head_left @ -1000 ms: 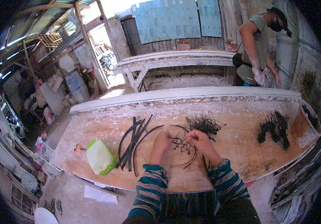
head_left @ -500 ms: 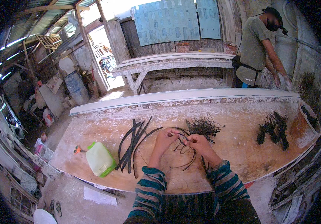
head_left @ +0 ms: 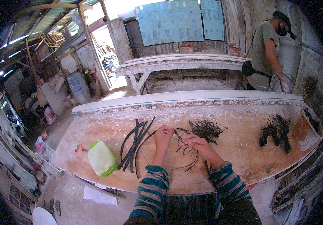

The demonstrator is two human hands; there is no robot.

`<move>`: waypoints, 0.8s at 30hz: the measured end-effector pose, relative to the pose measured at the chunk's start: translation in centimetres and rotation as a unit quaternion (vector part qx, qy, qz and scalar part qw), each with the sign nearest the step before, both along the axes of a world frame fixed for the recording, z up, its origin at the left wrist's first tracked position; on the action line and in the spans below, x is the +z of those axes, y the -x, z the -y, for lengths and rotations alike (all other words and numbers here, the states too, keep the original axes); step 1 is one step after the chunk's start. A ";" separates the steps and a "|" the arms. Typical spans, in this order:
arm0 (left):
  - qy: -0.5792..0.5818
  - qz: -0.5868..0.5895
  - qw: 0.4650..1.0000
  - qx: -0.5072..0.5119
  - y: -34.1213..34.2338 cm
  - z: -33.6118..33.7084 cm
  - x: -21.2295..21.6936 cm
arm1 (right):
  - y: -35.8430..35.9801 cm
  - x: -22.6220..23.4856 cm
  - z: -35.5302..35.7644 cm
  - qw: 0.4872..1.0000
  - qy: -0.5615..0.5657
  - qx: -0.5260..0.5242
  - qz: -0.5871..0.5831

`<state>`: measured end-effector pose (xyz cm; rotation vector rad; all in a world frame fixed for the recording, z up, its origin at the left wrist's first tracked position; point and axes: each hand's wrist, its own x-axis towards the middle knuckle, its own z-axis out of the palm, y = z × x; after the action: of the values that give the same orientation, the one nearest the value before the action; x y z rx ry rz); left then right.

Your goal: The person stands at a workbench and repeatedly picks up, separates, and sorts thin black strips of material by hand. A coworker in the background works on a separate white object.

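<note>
Over the middle of the wooden table [head_left: 97, 131], my left hand [head_left: 164, 135] is closed in a pinch on a thin black cord [head_left: 182, 143]. Just to its right, my right hand [head_left: 199, 144] pinches the same looped cord, a short gap from the left. Loose turns of the cord hang below and between my fingers. Beyond my right hand lies a tangled bundle of black cords [head_left: 208, 128]. Left of my left hand are several flat black strips [head_left: 133, 142], some crossing each other. A longer, thin, curved black strip [head_left: 139, 155] runs beside them toward my left hand.
A pale container with green edges [head_left: 102, 158] and orange-handled scissors [head_left: 80, 149] lie at the left. At the right are knotted black bundles [head_left: 276, 133] beside a worn bucket [head_left: 307, 131]. A long white board [head_left: 187, 97] edges the far side. A person [head_left: 268, 52] stands beyond.
My left hand has drawn up slightly away from my right, widening the gap along the cord. My right hand has turned a little. The other person has shifted right.
</note>
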<state>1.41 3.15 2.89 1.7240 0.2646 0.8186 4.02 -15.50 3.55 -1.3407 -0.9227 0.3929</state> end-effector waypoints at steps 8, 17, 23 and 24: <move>0.024 -0.003 0.993 -0.114 -0.1 0.7 -0.1 | -0.4 -0.1 0.3 0.995 -0.031 0.096 -0.017; -0.008 0.007 0.983 -0.185 -0.5 1.7 -1.1 | 0.1 1.6 1.2 0.988 0.005 0.037 -0.150; -0.022 -0.049 0.955 -0.291 0.2 2.7 -0.1 | -1.7 0.7 1.0 0.984 -0.035 -0.161 -0.072; -0.014 -0.060 0.944 -0.323 0.3 2.8 0.0 | -1.8 0.7 1.1 0.973 -0.004 -0.215 -0.080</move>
<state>1.08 0.33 2.91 1.7345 -0.2322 0.2339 5.83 -16.61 4.27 -1.4358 -0.4813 0.1588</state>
